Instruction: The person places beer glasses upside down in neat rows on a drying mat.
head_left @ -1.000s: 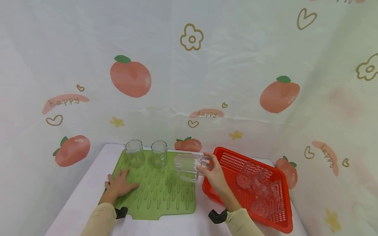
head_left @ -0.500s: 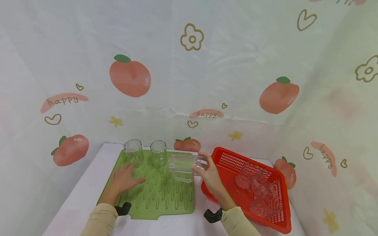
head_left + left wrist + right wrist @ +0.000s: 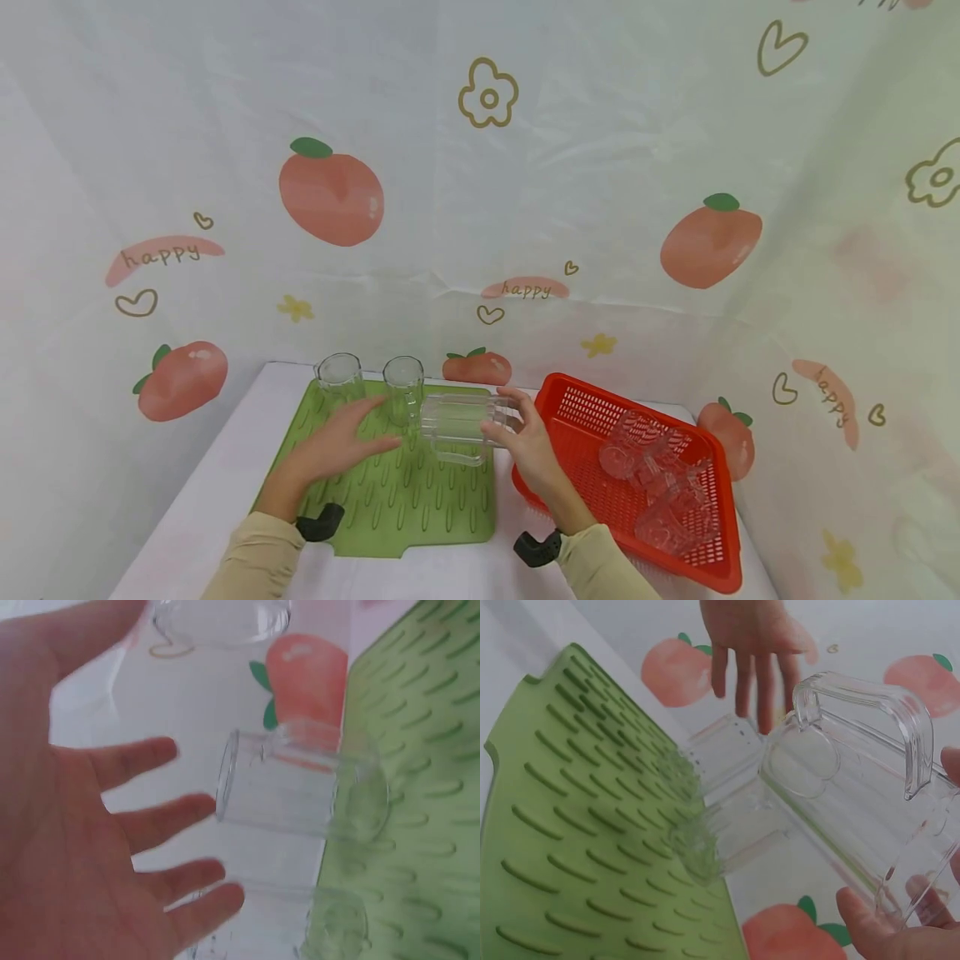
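A clear glass mug (image 3: 456,417) lies sideways in the air above the green ridged mat (image 3: 390,517), base pointing left and handle on the near side. My right hand (image 3: 531,446) grips it around the rim end; in the right wrist view, fingertips (image 3: 859,919) press the glass near its mouth. My left hand (image 3: 337,450) is spread over the mat, fingers extended toward the mug's base without touching it. Two more glass mugs, a left one (image 3: 339,371) and a right one (image 3: 402,383), stand upright along the mat's back edge.
A red plastic basket (image 3: 528,492) stands right of the mat, with several clear glass mugs (image 3: 667,517) lying jumbled inside. The white table (image 3: 191,508) meets a printed curtain (image 3: 420,217) at the back and sides.
My left hand has lifted off the mat's left side and moved right toward the held mug. My right hand has carried that mug slightly left.
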The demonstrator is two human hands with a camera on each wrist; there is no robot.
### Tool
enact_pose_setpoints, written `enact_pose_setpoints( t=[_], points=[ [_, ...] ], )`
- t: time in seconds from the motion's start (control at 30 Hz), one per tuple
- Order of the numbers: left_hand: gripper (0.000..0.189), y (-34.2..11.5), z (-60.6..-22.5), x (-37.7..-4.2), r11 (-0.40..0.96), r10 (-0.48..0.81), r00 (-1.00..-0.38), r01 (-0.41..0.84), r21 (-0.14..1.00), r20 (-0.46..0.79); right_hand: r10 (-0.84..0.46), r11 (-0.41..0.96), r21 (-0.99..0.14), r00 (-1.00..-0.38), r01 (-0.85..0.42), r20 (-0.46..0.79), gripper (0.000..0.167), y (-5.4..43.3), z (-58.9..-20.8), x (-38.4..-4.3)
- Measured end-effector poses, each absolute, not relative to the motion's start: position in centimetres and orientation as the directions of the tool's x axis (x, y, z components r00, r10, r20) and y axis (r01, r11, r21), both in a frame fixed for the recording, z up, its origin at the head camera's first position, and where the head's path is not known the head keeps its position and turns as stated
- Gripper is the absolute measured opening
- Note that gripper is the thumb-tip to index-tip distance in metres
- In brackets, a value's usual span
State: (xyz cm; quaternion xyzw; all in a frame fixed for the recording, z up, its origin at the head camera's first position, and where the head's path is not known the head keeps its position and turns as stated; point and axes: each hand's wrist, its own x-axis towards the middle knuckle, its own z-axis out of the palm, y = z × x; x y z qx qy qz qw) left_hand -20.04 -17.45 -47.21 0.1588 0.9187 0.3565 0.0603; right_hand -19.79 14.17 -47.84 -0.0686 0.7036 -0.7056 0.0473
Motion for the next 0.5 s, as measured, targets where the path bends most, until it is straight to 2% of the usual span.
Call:
enact_pose_setpoints(
  t=[0.17, 0.33, 0.5],
  points=[
    [0.085, -16.3, -47.2, -20.2, 0.598, 0.351, -0.936, 0.249, 0.761, 0.031, -0.2, -0.031, -0.998, -0.979, -0.045, 0.05, 0.061, 13.7, -47.9, -19.8],
    [0.08, -15.0, -47.3, -20.1, 0.439, 0.375, -0.923, 0.264, 0.859, 0.092, -0.23, -0.039, -0.997, -0.971, -0.063, 0.071, 0.065, 13.2, -47.7, -19.5],
    [0.075, -13.9, -47.6, -20.0, 0.345, 0.385, -0.912, 0.281, 0.895, 0.138, -0.249, -0.032, -0.995, -0.964, -0.092, 0.098, 0.065, 12.8, -47.5, -19.1]
  ],
)
